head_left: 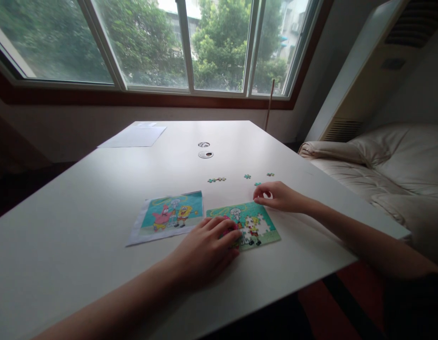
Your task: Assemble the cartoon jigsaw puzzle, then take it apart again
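Note:
A small cartoon jigsaw puzzle [254, 222] lies on the white table [98, 198], with a few white gaps on its right side. My left hand [204, 248] rests flat on the puzzle's left part, fingers stretched out. My right hand [279, 196] sits at the puzzle's top right corner, fingertips pinched together on the table; whether a piece is in them I cannot tell. Left of the puzzle lies a printed reference picture [169, 215] of the same cartoon. Several loose puzzle pieces [216, 180] are scattered beyond the hands.
A white sheet of paper [133, 136] lies at the far left of the table. Two round cable holes [205, 154] sit in the table's middle. A cream sofa [382, 170] stands to the right, and a wide window [151, 42] lies behind the table.

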`<state>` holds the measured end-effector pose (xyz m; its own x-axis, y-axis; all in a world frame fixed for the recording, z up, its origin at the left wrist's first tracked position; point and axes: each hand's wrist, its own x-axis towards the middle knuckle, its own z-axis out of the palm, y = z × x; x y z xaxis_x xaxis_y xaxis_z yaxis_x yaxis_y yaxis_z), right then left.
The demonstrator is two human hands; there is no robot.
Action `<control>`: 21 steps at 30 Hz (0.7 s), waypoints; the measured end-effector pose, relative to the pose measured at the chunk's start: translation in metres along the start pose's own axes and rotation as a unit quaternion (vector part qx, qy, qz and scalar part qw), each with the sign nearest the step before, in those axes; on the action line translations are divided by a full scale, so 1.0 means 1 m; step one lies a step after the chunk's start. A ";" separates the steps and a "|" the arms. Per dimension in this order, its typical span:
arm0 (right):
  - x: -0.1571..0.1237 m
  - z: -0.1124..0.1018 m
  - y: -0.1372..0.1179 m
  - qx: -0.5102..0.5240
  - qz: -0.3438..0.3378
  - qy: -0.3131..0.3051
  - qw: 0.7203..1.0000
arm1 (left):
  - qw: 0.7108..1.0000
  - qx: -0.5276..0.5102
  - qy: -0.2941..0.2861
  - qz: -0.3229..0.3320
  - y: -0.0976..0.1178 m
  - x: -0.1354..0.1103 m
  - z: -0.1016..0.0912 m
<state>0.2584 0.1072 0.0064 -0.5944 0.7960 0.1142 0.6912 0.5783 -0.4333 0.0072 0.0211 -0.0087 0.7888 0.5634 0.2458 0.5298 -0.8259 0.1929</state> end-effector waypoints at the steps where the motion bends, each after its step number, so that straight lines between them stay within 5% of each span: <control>1: 0.004 0.000 0.002 -0.001 -0.002 -0.002 1.000 | 1.000 -0.002 0.002 0.000 0.000 0.000 0.000; 13: 0.092 0.012 0.015 -0.024 -0.012 0.025 0.999 | 1.000 0.000 -0.016 -0.001 -0.002 0.000 0.000; 21: 0.117 0.034 0.009 -0.024 0.005 0.061 0.998 | 1.000 -0.004 -0.018 -0.002 -0.001 0.000 -0.001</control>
<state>0.1813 0.1991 -0.0145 -0.5348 0.8158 0.2201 0.7173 0.5760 -0.3920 0.0065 0.0216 -0.0079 0.7973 0.5655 0.2110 0.5305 -0.8233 0.2019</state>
